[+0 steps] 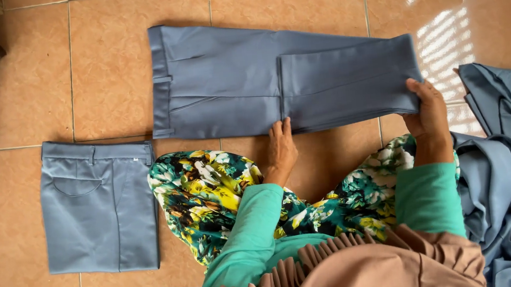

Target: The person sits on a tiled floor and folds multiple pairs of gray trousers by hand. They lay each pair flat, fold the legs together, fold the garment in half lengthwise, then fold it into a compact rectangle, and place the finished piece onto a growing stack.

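Lying left of the half-folded blue trousers (249, 78) is a finished folded pair (99, 205), while the left hand (281, 150) presses flat at their near edge and the right hand (427, 114) pinches the doubled leg end, which could slip and skew the fold.

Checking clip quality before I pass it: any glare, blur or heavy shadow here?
Head view: sharp throughout; striped window glare on the floor tiles beside the right hand; soft, even light on the trousers; left hand unblurred; no heavy shadows.
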